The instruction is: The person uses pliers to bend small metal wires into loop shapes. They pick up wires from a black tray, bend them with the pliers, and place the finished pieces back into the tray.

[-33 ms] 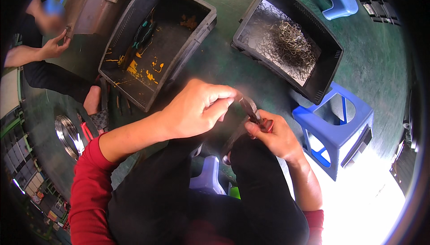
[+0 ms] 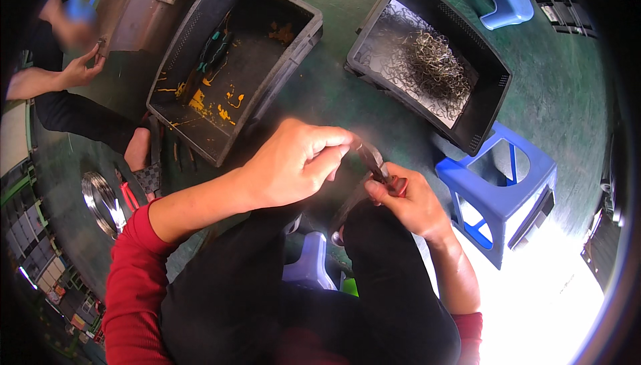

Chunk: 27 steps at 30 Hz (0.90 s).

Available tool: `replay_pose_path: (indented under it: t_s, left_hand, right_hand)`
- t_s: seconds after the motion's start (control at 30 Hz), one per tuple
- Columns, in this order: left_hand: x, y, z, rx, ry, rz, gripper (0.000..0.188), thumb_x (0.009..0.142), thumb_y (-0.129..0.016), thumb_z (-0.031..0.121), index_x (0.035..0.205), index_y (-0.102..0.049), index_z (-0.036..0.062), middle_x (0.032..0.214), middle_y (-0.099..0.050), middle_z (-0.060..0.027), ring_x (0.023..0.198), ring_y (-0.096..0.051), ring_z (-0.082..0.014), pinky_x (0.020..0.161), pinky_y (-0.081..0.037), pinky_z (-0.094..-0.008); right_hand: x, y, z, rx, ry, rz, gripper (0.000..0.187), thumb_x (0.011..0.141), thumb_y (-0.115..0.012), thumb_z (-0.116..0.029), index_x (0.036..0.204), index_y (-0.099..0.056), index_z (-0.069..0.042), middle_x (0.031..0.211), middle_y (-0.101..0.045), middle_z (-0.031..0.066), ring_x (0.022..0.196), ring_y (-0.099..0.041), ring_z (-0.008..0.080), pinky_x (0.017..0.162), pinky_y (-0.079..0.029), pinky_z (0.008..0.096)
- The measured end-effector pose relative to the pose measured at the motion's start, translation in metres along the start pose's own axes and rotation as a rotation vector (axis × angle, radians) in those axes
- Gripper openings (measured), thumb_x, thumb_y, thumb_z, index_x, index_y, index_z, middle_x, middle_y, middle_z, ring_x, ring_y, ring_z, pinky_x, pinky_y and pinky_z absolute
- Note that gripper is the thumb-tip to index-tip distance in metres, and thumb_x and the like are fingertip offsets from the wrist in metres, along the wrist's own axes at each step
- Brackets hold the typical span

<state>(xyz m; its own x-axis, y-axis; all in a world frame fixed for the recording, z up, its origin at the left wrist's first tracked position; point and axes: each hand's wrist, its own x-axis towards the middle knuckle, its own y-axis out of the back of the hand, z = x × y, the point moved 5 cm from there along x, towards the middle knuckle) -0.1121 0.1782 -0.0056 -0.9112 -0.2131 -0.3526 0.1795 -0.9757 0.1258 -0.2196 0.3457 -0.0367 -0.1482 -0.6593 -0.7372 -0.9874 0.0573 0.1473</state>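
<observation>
In front of my knees, my left hand (image 2: 294, 161) is closed in a pinch, thumb against forefinger. Whatever sits between those fingertips is too small and blurred to make out. My right hand (image 2: 415, 205) is wrapped round red-handled pliers (image 2: 376, 164) above my right knee. Their dark metal head points up and left, close to my left fingertips. Part of the handles is hidden in my right palm.
A black crate (image 2: 267, 119) at the far left holds teal-handled pliers (image 2: 212, 51) and yellow scraps. Another black crate (image 2: 491, 101) contains a heap of bent metal pieces (image 2: 437, 64). A blue stool (image 2: 497, 195) stands right; a wire coil (image 2: 100, 201) lies left, near a co-worker's leg (image 2: 90, 118).
</observation>
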Motion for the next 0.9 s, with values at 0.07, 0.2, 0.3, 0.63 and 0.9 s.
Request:
replay_pose_path:
  t_s: [0.07,0.2,0.3,0.63,0.9]
  left_hand:
    - [-0.001,-0.004,0.001,-0.064,0.055,0.038,0.02,0.096,-0.05,0.006,0.105,-0.064,-0.0055,0.062,-0.059,-0.0055,0.054,-0.053,-0.0057,0.049,-0.041,-0.0241]
    - [-0.002,-0.005,0.0,-0.128,0.137,0.073,0.017,0.094,-0.051,0.005,0.097,-0.063,-0.0071,0.063,-0.06,-0.0098,0.056,-0.053,-0.007,0.051,-0.042,-0.0268]
    - [0.004,-0.001,-0.004,-0.129,0.118,0.074,0.021,0.096,-0.05,0.006,0.105,-0.064,-0.0058,0.065,-0.061,-0.0064,0.053,-0.053,-0.0058,0.049,-0.041,-0.0234]
    - [0.015,0.009,-0.033,-0.178,0.169,0.181,0.023,0.097,-0.057,0.014,0.111,-0.07,0.0006,0.087,-0.072,-0.0096,0.072,-0.068,-0.012,0.056,-0.049,-0.0214]
    - [0.011,0.01,-0.034,-0.31,0.29,0.133,0.024,0.096,-0.06,0.018,0.111,-0.07,0.0018,0.097,-0.072,-0.0094,0.08,-0.07,-0.013,0.06,-0.05,-0.0216]
  right_hand:
    - [0.0,0.0,-0.002,-0.006,-0.005,0.044,0.024,0.093,-0.065,-0.026,0.091,-0.063,-0.002,0.073,-0.06,0.0006,0.069,-0.052,0.0074,0.064,-0.041,0.0249]
    - [0.0,0.001,-0.008,-0.023,-0.007,0.099,0.024,0.093,-0.065,-0.025,0.092,-0.063,-0.001,0.07,-0.059,0.0016,0.068,-0.051,0.0077,0.063,-0.041,0.0259]
    - [0.006,0.002,-0.011,-0.027,-0.004,0.124,0.027,0.091,-0.066,-0.027,0.092,-0.063,0.0,0.069,-0.06,0.0056,0.066,-0.053,0.012,0.063,-0.043,0.0291]
    - [0.014,0.005,0.01,0.187,0.025,0.022,0.033,0.093,-0.063,-0.034,0.096,-0.064,-0.001,0.067,-0.059,0.0032,0.065,-0.056,0.0129,0.064,-0.044,0.0295]
    - [0.007,0.001,0.006,0.266,-0.031,-0.121,0.033,0.097,-0.059,-0.031,0.098,-0.063,0.002,0.069,-0.057,0.0041,0.064,-0.054,0.0111,0.067,-0.045,0.0258]
